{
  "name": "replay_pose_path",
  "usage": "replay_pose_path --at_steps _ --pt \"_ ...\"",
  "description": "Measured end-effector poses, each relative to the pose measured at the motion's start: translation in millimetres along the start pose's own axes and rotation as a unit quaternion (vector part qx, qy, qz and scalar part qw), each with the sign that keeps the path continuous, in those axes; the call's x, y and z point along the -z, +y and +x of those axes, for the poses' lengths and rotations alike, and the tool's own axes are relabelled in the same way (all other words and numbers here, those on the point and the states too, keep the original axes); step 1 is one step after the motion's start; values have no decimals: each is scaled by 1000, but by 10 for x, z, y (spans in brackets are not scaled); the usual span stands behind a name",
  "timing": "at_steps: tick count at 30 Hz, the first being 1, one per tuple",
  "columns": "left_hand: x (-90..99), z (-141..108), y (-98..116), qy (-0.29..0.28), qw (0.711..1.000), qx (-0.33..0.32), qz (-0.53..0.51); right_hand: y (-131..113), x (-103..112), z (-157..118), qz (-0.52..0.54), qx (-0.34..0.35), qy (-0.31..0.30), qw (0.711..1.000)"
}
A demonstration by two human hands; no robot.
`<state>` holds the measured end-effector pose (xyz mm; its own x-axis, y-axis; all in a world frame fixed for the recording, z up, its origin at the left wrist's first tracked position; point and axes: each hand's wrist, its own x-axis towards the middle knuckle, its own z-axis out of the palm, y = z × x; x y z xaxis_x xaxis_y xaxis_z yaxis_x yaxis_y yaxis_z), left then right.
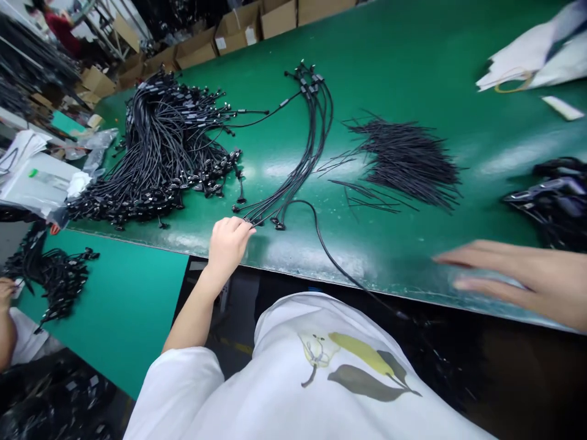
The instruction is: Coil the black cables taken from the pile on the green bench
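My left hand [229, 243] is closed on the connector end of a black cable at the near edge of the green table [413, 55]. A small bunch of black cables [312, 134] with grey tags curves away from it across the table. One cable [321, 241] from there hangs over the front edge. On the right, my right hand [513, 275], smeared by motion, hovers near the table edge with thumb and fingers apart and nothing between them. A pile of thin black ties [408, 156] lies right of the bunch.
A big heap of black cables [160, 140] covers the table's left part. Cardboard boxes [238, 30] line the far edge. Dark packed items [554, 198] and white bags [541, 52] are at right. At lower left, another person's hand [6, 293] is beside cables [59, 275].
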<state>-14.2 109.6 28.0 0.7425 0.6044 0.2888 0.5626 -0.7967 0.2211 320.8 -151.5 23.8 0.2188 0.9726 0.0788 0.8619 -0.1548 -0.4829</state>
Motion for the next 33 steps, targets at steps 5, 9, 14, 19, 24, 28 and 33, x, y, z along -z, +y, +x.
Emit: replay_pose_path --at_steps 5,9,14,19,24,28,33 --pt "264 130 231 5 993 -96 69 -752 -364 718 85 61 27 994" --pt "541 150 244 -117 991 -54 -30 -1242 -751 946 328 42 -152 931" --pt "498 41 66 -336 875 121 -327 -1121 -806 805 471 -70 -131 869" --pt "87 -31 105 -328 688 227 -606 -950 -755 793 410 -90 -100 902" --pt "-140 -14 348 -291 596 243 -708 -831 -740 706 367 -102 -95 920" --pt "-112 58 348 -250 561 297 -731 -618 -713 498 378 -131 -164 902" --pt "204 202 -24 -3 526 416 -742 -242 -773 -83 354 -221 -179 891"
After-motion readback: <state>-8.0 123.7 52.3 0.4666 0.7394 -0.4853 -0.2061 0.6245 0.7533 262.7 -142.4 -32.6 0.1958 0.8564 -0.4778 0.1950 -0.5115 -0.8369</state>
